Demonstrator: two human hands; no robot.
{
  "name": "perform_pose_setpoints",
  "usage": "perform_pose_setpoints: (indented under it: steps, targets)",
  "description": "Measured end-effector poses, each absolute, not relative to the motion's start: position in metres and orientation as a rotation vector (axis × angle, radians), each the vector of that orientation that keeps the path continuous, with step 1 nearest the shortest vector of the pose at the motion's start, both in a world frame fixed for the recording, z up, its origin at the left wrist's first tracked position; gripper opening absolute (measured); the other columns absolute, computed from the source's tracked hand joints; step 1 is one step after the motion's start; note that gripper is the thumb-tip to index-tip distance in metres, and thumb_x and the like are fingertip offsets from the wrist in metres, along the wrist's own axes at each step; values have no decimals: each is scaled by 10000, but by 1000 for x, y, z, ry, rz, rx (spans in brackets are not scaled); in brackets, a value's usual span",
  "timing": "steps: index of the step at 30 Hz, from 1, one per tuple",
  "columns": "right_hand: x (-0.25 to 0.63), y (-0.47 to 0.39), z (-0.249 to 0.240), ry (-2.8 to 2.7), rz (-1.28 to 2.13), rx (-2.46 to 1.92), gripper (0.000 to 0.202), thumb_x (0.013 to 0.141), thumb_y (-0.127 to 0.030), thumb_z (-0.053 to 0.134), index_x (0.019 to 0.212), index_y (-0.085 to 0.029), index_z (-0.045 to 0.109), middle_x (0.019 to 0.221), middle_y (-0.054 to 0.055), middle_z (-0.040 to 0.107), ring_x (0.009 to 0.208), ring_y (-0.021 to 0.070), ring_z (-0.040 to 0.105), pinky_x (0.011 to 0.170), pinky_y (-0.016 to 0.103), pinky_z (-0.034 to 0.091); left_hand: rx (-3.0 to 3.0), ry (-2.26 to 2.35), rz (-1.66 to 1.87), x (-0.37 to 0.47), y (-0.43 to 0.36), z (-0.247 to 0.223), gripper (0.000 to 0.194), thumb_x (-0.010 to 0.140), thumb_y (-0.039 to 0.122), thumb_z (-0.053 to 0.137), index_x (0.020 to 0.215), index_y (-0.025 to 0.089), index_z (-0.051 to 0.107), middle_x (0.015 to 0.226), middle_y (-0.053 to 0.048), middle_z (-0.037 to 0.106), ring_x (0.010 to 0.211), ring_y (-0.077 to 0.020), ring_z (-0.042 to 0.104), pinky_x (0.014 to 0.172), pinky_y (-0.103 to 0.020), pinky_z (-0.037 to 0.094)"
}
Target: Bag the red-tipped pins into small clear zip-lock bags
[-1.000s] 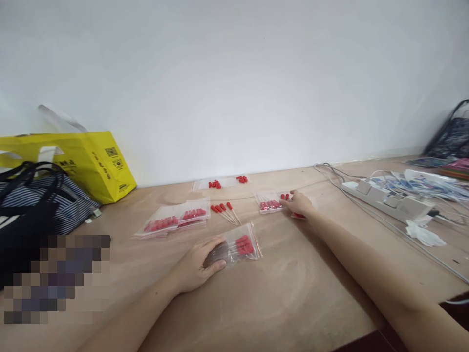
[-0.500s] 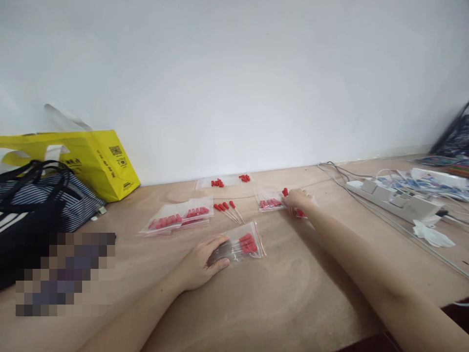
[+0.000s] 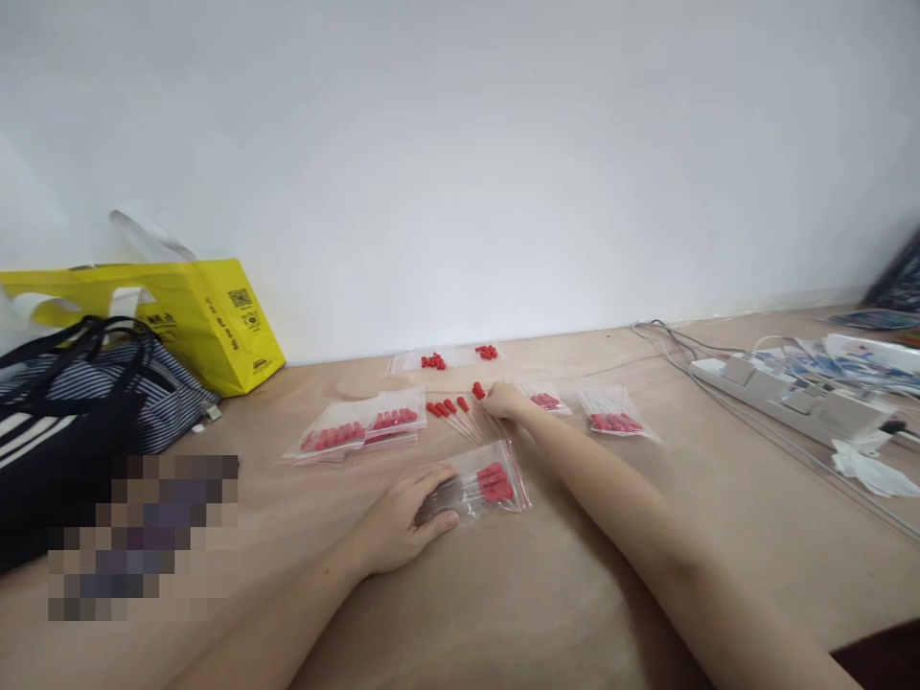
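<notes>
My left hand (image 3: 406, 517) is closed around the near end of a clear zip bag (image 3: 471, 484), which holds several droppers with red bulbs. Beyond it, my right hand (image 3: 507, 401) pinches a red-bulbed dropper (image 3: 478, 390); whether there is more than one in the fingers I cannot tell. Just left of that hand, several loose droppers (image 3: 451, 412) lie on the table with their bulbs pointing away. Filled bags (image 3: 337, 426) are stacked to the left. Two more filled bags lie to the right, a nearer-to-hand bag (image 3: 547, 399) partly hidden and another bag (image 3: 614, 414) farther right.
Against the wall lies a clear bag (image 3: 456, 358) with red bulbs on it. A yellow bag (image 3: 237, 326) and a striped bag (image 3: 162, 383) stand at left. On the right are a white power strip (image 3: 791, 402), cables and a crumpled tissue (image 3: 869, 468). A blurred patch covers the left front.
My right hand has moved left from the right-hand bags to beside the loose droppers, carrying a dropper. My left hand stays on its bag. The view has shifted slightly.
</notes>
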State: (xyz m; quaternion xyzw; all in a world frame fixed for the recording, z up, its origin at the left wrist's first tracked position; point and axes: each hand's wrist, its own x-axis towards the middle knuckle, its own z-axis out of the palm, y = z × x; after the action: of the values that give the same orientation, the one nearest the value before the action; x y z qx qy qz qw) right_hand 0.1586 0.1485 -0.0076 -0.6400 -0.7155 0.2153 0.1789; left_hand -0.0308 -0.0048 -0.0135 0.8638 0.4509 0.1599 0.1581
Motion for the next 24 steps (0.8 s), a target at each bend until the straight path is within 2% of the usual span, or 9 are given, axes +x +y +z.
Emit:
perform_pose_setpoints:
  steps: [2,6,8,10,12,14,16,19,24]
  targets:
    - [153,150,-11,-2027,645,-1820,233,760,-330,527,723,-103,563,682,16,577,598,93,534,560,235,429,2468,1294,447,-30,-5,-12,424,801,365,466,1197,226,400,1265,-36,438,1143,-203,402,956,-351,328]
    - [152,149,-9,-1974,650,-1765,175,636,-262,621,609,-99,566,623,53,584,586,144,539,518,240,386,2469,1286,447,-28,-5,-11,429,800,366,466,1196,215,399,1261,-41,441,1143,-198,401,962,-345,319]
    - [157,146,-6,-1925,617,-1696,142,671,-253,565,634,-116,572,650,56,592,613,137,540,537,226,378,2468,1289,451,-29,-5,-11,443,796,368,471,1201,204,393,1260,-48,442,1143,-199,401,962,-343,319]
    - [167,140,-2,-1874,555,-1628,148,722,-251,486,743,-132,571,705,41,590,665,121,537,585,213,381,2464,1291,457,-30,-4,-13,451,795,368,473,1207,205,386,1260,-49,442,1142,-201,402,960,-345,322]
    - [183,131,-1,-1756,519,-1510,249,732,-253,454,942,-133,515,708,17,564,673,115,530,606,217,387,2462,1290,471,-30,-4,-14,447,799,371,468,1211,221,381,1260,-43,441,1141,-205,403,956,-354,326]
    - [201,116,-4,-1573,587,-1330,470,720,-275,462,1153,-138,343,661,-24,522,602,112,520,567,226,397,2460,1286,483,-31,-4,-15,442,802,377,465,1211,232,381,1259,-40,442,1138,-210,404,953,-364,329]
    - [216,98,-11,-1379,733,-1175,644,706,-313,482,1244,-168,160,606,-65,479,503,103,490,490,221,387,2456,1285,484,-31,-4,-16,447,803,384,463,1214,231,380,1261,-43,440,1139,-215,401,954,-373,325]
    - [226,68,-26,-1194,895,-1119,670,691,-369,513,1220,-196,140,526,-93,427,415,95,436,409,208,348,2447,1299,473,-32,-3,-16,456,807,404,453,1224,235,374,1278,-43,421,1151,-224,384,961,-389,313]
    - [212,40,-40,-1023,1081,-1051,391,700,-460,484,941,-233,277,591,-72,468,428,87,476,396,210,380,2435,1306,452,-31,-4,-13,443,835,404,404,1243,240,347,1284,-37,415,1151,-217,385,956,-384,317]
